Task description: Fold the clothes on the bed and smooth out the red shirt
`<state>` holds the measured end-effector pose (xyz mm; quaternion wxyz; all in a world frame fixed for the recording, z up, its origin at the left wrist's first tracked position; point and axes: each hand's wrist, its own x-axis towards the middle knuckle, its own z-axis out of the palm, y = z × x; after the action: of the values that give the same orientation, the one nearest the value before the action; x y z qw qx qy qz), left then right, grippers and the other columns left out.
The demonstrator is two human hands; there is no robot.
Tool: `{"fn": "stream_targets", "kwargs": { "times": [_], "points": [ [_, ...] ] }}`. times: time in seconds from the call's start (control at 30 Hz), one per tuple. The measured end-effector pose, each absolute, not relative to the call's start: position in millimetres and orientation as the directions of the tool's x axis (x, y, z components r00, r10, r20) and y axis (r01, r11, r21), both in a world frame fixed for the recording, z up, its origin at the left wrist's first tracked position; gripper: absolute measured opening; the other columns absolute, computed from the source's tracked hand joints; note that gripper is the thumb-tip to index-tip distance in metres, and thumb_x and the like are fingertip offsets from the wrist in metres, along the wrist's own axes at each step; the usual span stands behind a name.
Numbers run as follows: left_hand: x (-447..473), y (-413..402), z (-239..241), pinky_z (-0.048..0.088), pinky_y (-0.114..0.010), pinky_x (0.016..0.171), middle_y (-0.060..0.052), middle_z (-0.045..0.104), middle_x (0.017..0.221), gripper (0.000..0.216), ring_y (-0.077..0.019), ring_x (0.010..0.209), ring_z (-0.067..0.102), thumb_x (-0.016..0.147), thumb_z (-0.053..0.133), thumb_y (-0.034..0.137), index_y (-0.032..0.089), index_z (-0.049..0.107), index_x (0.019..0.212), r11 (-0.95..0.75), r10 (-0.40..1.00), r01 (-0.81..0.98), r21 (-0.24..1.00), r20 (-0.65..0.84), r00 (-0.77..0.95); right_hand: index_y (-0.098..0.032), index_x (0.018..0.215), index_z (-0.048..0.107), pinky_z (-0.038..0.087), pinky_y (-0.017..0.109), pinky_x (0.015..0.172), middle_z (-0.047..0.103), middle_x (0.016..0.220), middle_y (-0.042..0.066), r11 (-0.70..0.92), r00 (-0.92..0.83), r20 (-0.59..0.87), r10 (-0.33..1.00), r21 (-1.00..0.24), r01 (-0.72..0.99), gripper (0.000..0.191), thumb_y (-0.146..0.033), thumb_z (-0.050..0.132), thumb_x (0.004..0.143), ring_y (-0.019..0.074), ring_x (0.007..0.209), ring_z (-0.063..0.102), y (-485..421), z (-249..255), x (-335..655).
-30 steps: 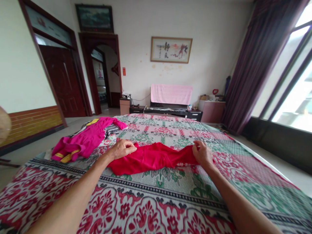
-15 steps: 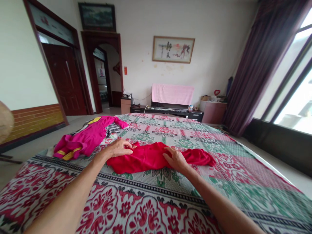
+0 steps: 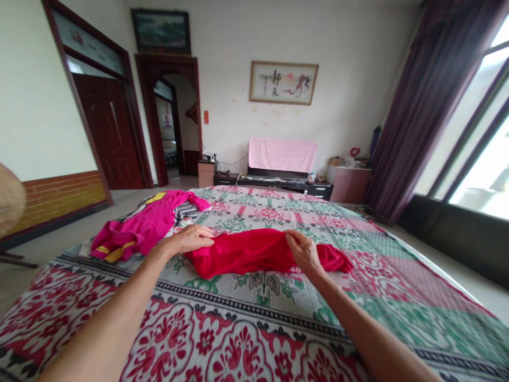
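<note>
A red garment (image 3: 246, 252) lies bunched lengthwise on the patterned bedspread (image 3: 238, 307); its exact kind I cannot tell. At its left end, my left hand (image 3: 193, 239) pinches the upper edge between thumb and fingers. My right hand (image 3: 304, 250) grips the same upper edge farther right, with the fingers closed on the cloth. Between the two hands the edge is drawn fairly straight and slightly raised. Past my right hand, a crumpled end of the garment rests on the bedspread. A small pale print shows just below my right hand.
To the left lies a magenta garment (image 3: 149, 223) with yellow trim, over black-and-white patterned cloth (image 3: 185, 211). Beyond the bed's far edge stands a low black cabinet (image 3: 320, 190), with a pink cloth (image 3: 282, 154) above it. A purple curtain (image 3: 405, 116) hangs at the right.
Both hands have closed on the red garment's upper edge. My right hand has shifted right, and the cloth between the hands has lifted and stretched out.
</note>
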<state>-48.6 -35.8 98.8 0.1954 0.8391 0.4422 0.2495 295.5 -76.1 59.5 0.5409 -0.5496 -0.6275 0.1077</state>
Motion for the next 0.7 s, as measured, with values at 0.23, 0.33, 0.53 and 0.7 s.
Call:
{"fn": "stream_targets", "kwargs": {
  "times": [0.23, 0.33, 0.53, 0.7],
  "points": [
    [2, -60, 118, 0.045, -0.029, 0.091, -0.004, 0.071, 0.103, 0.032, -0.02, 0.097, 0.064, 0.08, 0.051, 0.037, 0.021, 0.074, 0.095, -0.606, 0.795, 0.589, 0.535, 0.448, 0.41, -0.017, 0.108, 0.06, 0.041, 0.023, 0.054, 0.061, 0.067, -0.002, 0.54, -0.096, 0.575, 0.812, -0.681, 0.495, 0.033, -0.031, 0.053, 0.079, 0.0102, 0.054, 0.048, -84, 61, 274],
    [25, -76, 121, 0.047, -0.028, 0.089, -0.003, 0.071, 0.105, 0.033, -0.0192, 0.097, 0.064, 0.082, 0.049, 0.036, 0.021, 0.072, 0.102, -0.598, 0.793, 0.477, 0.644, 0.388, 0.469, -0.015, 0.121, 0.052, 0.042, 0.023, 0.057, 0.06, 0.068, -0.003, 0.584, -0.245, 0.536, 0.808, -0.676, 0.449, 0.046, -0.025, 0.056, 0.077, 0.0096, 0.057, 0.049, -99, 69, 258],
    [47, -91, 124, 0.046, -0.034, 0.094, -0.005, 0.069, 0.109, 0.037, -0.0197, 0.103, 0.061, 0.085, 0.048, 0.039, 0.022, 0.066, 0.113, -0.561, 0.742, 0.252, 0.789, 0.344, 0.576, -0.017, 0.105, 0.063, 0.035, 0.019, 0.047, 0.051, 0.058, -0.006, 0.545, -0.354, 0.435, 0.828, -0.774, 0.323, 0.03, -0.03, 0.057, 0.078, 0.0076, 0.051, 0.043, -109, 72, 241],
    [29, -74, 114, 0.051, -0.033, 0.081, -0.009, 0.071, 0.1, 0.046, -0.0203, 0.088, 0.066, 0.082, 0.052, 0.043, 0.014, 0.061, 0.117, -0.459, 0.84, 0.238, 0.856, 0.331, 0.43, -0.018, 0.076, 0.062, 0.041, 0.023, 0.05, 0.058, 0.06, -0.002, 0.394, -0.102, 0.382, 0.918, -0.908, 0.14, 0.025, -0.043, 0.056, 0.077, 0.0114, 0.054, 0.05, -98, 80, 265]
  ]
}}
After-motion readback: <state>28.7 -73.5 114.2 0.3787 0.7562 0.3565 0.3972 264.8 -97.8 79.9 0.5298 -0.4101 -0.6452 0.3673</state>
